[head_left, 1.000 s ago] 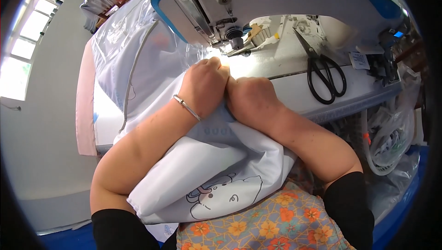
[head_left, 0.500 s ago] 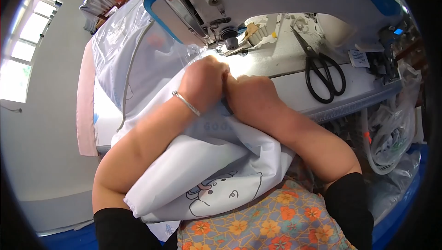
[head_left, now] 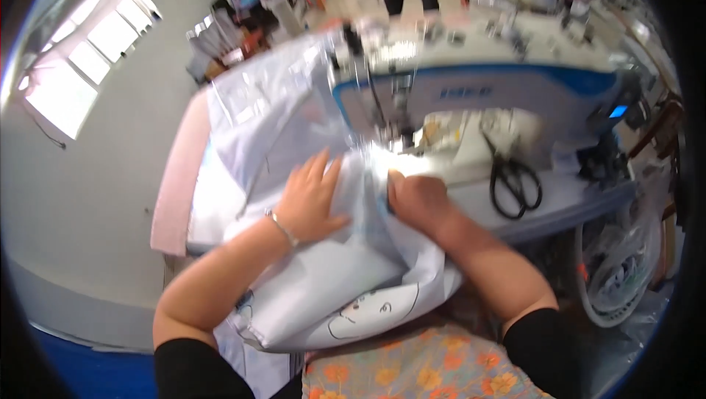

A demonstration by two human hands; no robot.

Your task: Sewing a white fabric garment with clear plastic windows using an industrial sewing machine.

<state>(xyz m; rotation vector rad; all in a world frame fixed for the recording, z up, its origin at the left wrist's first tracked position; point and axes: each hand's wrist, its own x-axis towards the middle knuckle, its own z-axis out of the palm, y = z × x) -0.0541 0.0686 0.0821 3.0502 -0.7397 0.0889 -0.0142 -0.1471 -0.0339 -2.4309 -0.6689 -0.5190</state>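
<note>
Head view, left to right: left hand (head_left: 309,200), fisted a second ago, now lies spread flat on white fabric (head_left: 346,289); right hand (head_left: 415,200) stays bunched gripping it beside the sewing machine (head_left: 471,97); scissors (head_left: 515,182) rest rightward. Cloth is being smoothed.

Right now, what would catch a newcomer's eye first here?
Two bare hands pressing white fabric flat at centre: the left hand spread open, the right hand bunched beside it. Just behind them stands a white and blue sewing machine, with black scissors lying on the table to the right.
</note>
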